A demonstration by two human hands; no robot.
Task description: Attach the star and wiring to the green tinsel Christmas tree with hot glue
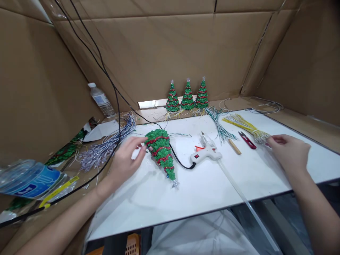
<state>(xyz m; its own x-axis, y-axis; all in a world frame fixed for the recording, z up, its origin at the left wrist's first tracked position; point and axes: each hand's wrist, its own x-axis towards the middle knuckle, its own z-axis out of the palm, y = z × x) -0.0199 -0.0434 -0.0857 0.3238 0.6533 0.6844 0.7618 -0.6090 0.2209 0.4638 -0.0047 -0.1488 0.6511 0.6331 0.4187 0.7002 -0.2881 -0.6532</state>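
A green beaded tree (161, 150) with red garland lies on the white board, its silver star pointing toward me. My left hand (127, 159) is at the tree's left side, thumb and fingers apart, fingertips at its wide base. At the right, my right hand (289, 150) pinches the bulb end of a bundle of yellow wires (245, 125). Between the hands lies a white glue gun (207, 154) with a long clear glue stick. Red snips (247, 140) and a wooden-handled tool (234, 146) rest left of my right hand.
Three small trees (187, 95) stand along the back. Green-white wires (219, 124) lie before them, purple-white wires (103, 148) at the left. Water bottles (102, 101) and a black cable (117, 92) are left. Cardboard walls (164, 46) surround the board (191, 198).
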